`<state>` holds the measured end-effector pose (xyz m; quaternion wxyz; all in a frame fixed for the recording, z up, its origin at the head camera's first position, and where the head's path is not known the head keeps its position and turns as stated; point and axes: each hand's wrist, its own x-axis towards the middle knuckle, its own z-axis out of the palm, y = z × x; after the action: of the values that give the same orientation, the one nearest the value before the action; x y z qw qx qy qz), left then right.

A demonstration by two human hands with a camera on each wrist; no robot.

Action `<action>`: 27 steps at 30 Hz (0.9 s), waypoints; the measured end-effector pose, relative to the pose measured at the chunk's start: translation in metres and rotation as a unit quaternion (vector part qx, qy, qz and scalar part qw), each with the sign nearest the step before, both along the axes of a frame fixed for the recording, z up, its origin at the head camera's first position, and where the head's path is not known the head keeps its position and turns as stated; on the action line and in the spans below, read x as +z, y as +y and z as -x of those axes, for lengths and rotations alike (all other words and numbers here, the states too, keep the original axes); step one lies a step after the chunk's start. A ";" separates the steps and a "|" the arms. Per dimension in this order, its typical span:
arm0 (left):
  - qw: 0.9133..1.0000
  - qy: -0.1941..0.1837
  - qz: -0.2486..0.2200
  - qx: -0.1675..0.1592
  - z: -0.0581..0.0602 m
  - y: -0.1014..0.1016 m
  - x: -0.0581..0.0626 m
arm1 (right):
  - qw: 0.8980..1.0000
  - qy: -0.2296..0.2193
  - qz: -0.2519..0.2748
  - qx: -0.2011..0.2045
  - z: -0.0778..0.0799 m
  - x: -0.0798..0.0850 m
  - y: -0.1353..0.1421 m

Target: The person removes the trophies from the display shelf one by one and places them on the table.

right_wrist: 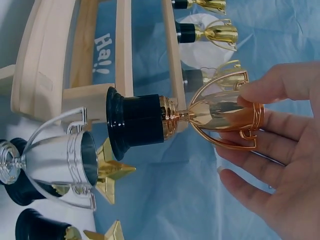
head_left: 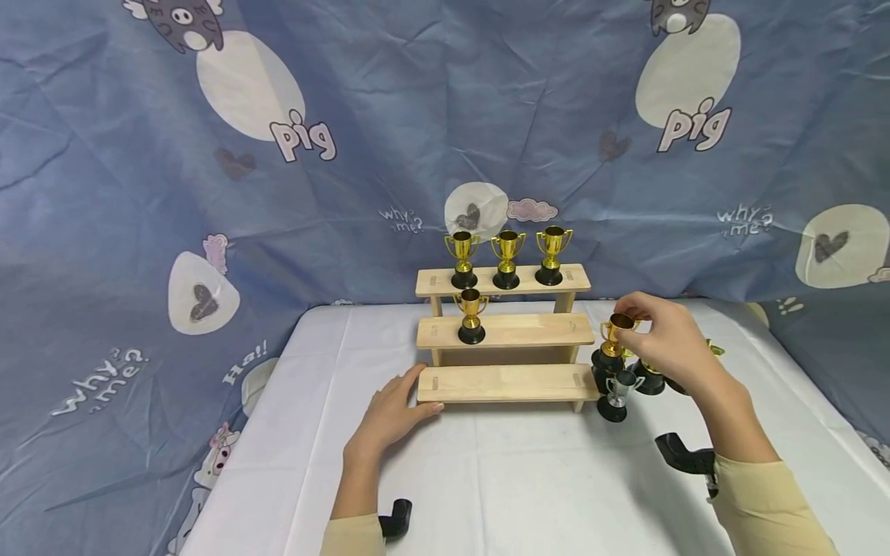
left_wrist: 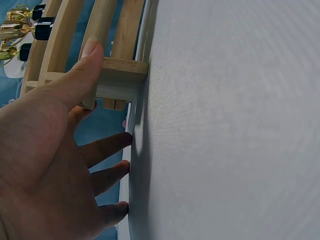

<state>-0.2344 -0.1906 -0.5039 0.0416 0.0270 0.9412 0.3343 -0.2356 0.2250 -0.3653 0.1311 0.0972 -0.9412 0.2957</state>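
Observation:
My right hand (head_left: pixel 660 332) pinches a bronze-coloured trophy cup (right_wrist: pixel 210 112) by its bowl, its black base hanging above the table. My left hand (head_left: pixel 392 411) holds the left end of the lowest step of a three-step wooden stand (head_left: pixel 507 384), thumb at the front and index finger at the end. Its other fingers (left_wrist: pixel 107 177) reach down to the tablecloth. On the top step stand three gold trophy cups (head_left: pixel 508 249); a bronze-toned trophy cup (head_left: pixel 470 306) is at the left of the middle step. A silver trophy cup (right_wrist: pixel 55 157) stands below my right hand.
Gold star trophies (right_wrist: pixel 112 172) with black bases stand right of the stand, partly hidden by my right hand. A white cloth (head_left: pixel 501 479) covers the table. Blue printed fabric (head_left: pixel 389 139) hangs behind it.

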 end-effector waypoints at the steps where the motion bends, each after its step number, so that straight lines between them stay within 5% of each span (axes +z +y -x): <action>1: 1.000 0.000 0.001 0.000 0.000 0.000 -0.001 | 1.000 -0.001 -0.002 -0.002 -0.001 0.000 0.001; 27: 1.000 -0.003 0.002 -0.001 0.002 -0.002 -0.004 | 0.999 -0.006 -0.018 -0.039 -0.013 -0.002 0.041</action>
<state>-0.2368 -0.1922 -0.5078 0.0451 0.0268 0.9418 0.3321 -0.2225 0.2662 -0.3677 0.1348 0.0612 -0.9502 0.2741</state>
